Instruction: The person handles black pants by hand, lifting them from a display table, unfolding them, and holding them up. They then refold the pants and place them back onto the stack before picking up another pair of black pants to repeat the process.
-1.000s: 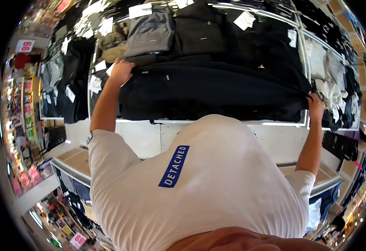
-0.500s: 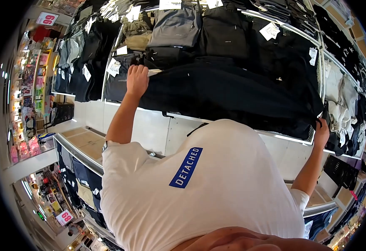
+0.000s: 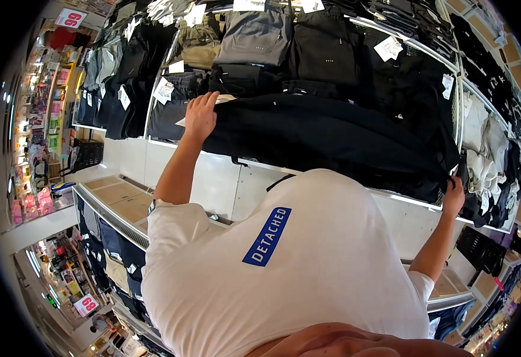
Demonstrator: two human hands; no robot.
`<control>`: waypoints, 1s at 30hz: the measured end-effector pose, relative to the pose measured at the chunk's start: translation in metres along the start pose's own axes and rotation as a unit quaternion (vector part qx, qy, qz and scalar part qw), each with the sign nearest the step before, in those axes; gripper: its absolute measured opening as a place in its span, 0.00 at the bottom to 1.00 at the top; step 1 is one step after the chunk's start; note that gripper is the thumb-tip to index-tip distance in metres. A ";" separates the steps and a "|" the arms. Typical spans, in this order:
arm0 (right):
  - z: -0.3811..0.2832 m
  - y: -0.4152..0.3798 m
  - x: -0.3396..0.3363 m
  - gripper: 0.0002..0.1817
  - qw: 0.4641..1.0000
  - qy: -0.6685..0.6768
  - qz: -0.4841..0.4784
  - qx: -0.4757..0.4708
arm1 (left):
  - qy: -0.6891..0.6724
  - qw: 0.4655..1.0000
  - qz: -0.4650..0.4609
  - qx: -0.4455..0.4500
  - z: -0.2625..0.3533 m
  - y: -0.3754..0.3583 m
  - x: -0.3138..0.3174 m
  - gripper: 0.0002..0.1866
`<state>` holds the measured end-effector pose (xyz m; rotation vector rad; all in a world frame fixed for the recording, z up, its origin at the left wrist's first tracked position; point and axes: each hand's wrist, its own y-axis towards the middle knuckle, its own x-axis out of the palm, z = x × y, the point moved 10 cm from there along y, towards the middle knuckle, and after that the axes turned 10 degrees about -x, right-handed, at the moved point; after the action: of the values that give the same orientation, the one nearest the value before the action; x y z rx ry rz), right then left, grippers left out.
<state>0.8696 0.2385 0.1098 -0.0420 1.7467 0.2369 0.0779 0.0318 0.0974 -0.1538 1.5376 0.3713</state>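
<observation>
Black garment (image 3: 326,132) stretched between two hands over a display shelf (image 3: 217,155).
The left hand (image 3: 201,116), fingers together and bent, grips the garment's left end, near a white tag (image 3: 163,91). The garment lies lengthwise along the shelf's front, below folded gray (image 3: 251,37) and black trousers (image 3: 327,44). The right hand (image 3: 453,197) pinches its narrow right end, nearly closed, beside pale clothes (image 3: 482,160).

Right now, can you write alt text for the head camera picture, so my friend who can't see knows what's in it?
Two bare hands, the left and the right, hold a long black garment spread out over a shop display. Beyond it are folded clothes with white tags; below is the person's white T-shirt.
</observation>
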 end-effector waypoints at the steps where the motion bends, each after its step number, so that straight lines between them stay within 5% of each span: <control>1: 0.004 -0.002 0.003 0.11 1.000 -0.001 -0.001 -0.002 | 0.000 1.000 0.000 -0.002 0.001 -0.003 0.001 0.34; 4: 0.008 -0.004 0.009 0.12 1.000 0.000 0.006 -0.011 | 0.019 0.999 0.045 -0.012 0.002 -0.011 -0.002 0.43; 7: 0.005 -0.007 0.010 0.12 1.000 0.000 0.002 0.001 | -0.064 0.987 0.067 -0.128 -0.021 -0.017 -0.002 0.51; 9: 0.002 -0.008 0.009 0.12 1.000 -0.003 -0.006 0.010 | -0.097 0.980 -0.006 -0.173 -0.034 -0.019 0.016 0.54; 17: -0.004 0.002 0.004 0.12 1.000 -0.010 0.007 -0.012 | 0.043 0.996 0.077 -0.013 -0.015 0.011 0.009 0.30; 20: -0.009 0.008 0.002 0.12 1.000 -0.012 0.006 -0.015 | -0.006 0.997 -0.042 0.069 -0.034 0.049 0.056 0.16; 23: -0.009 0.012 0.003 0.12 1.000 -0.006 0.002 -0.008 | 0.044 0.983 -0.171 0.045 -0.041 0.071 0.084 0.13; 27: -0.006 0.014 0.006 0.11 1.000 -0.011 0.010 -0.027 | 0.103 0.953 -0.284 0.003 -0.055 0.084 0.107 0.21; 30: -0.005 0.011 0.005 0.11 0.999 0.006 0.019 -0.040 | 0.084 0.953 -0.288 0.032 -0.061 0.088 0.110 0.24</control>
<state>0.8624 0.2487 0.1069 -0.0696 1.7508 0.3354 -0.0092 0.1097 -0.0017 -0.5792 1.5889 -0.1608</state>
